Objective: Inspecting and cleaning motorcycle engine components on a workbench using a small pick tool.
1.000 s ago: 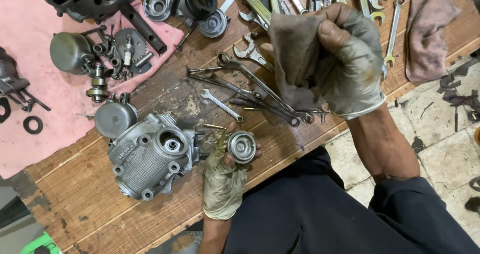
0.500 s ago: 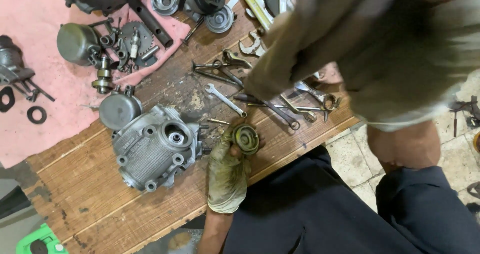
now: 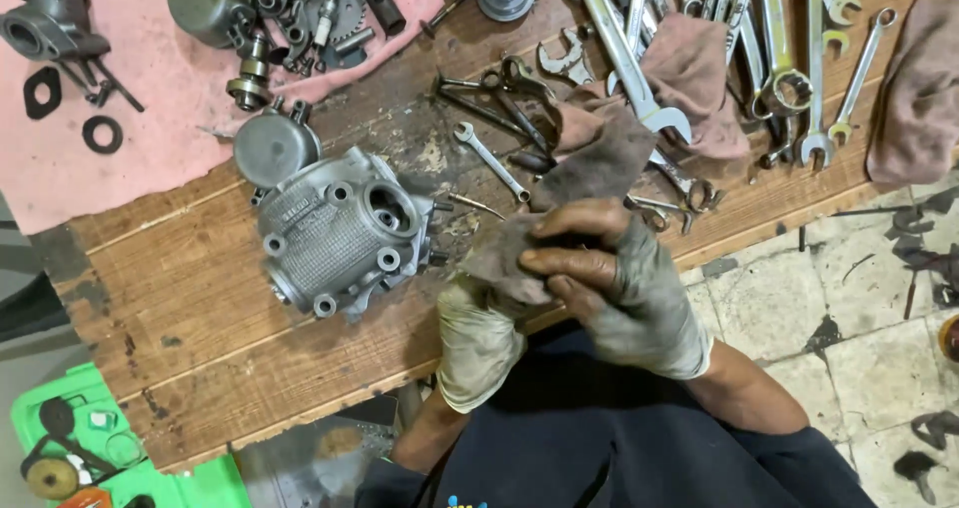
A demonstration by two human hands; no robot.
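Your left hand (image 3: 479,343) is closest to you, at the near edge of the bench (image 3: 200,308). It wears a dirty glove and is curled shut. A grey rag (image 3: 589,168) covers the fingers, so you cannot see what is inside. Something small seems to be wrapped in there, but the rag hides it.

Your right hand (image 3: 619,288) sits on top of the left one. Its fingers (image 3: 574,263) are bent and press the rag down onto your left hand. Both hands are pressed together with the rag between them. The loose end of the rag trails up over the tools.

It looks like you are in the middle of wiping a part clean. How clean it is, I cannot tell.

Just left of your hands lies the big metal engine case (image 3: 335,233), holes facing up. No hand touches it. Behind it, touching, sits a round metal cap (image 3: 275,148).

Farther back on the left is a pink cloth (image 3: 130,128) with more parts on it: gears, a shaft, black rings. They look taken apart and set out, so a lot of work seems left.

Farther back on the right lie many wrenches (image 3: 789,58), pliers and two more rags.
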